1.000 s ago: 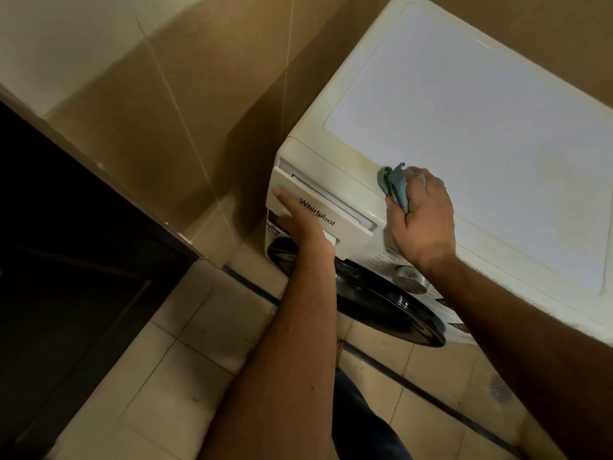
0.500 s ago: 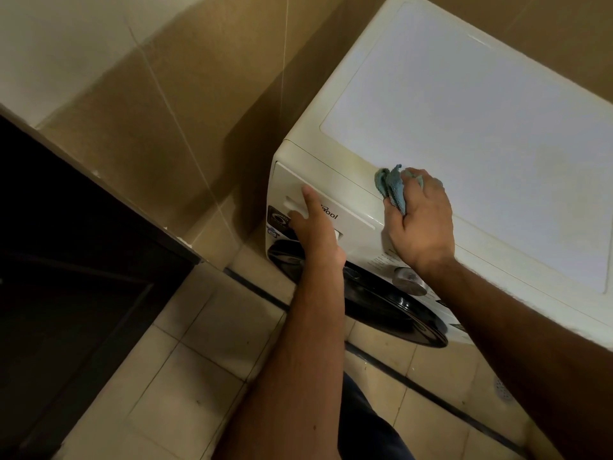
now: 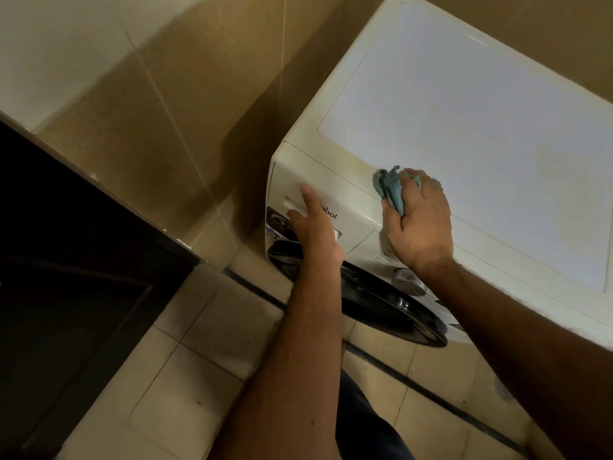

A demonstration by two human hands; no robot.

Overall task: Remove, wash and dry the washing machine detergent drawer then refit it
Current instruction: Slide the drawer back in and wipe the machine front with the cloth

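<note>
The white detergent drawer (image 3: 348, 224) sits flush in the top left front of the white washing machine (image 3: 481, 127). My left hand (image 3: 315, 227) lies flat against the drawer front, fingers spread, covering part of the brand lettering. My right hand (image 3: 418, 220) rests on the machine's front top edge, closed on a crumpled blue cloth (image 3: 389, 189).
The dark round door (image 3: 381, 303) and a silver dial (image 3: 406, 278) lie below my hands. Beige tiled wall stands left of the machine, with a dark cabinet (image 3: 66, 277) further left. Tiled floor with a dark grout strip (image 3: 431, 393) runs underneath.
The drawer stood partly pulled out a second ago; my left hand has pushed it in until flush. My right hand with the cloth has stayed in place.
</note>
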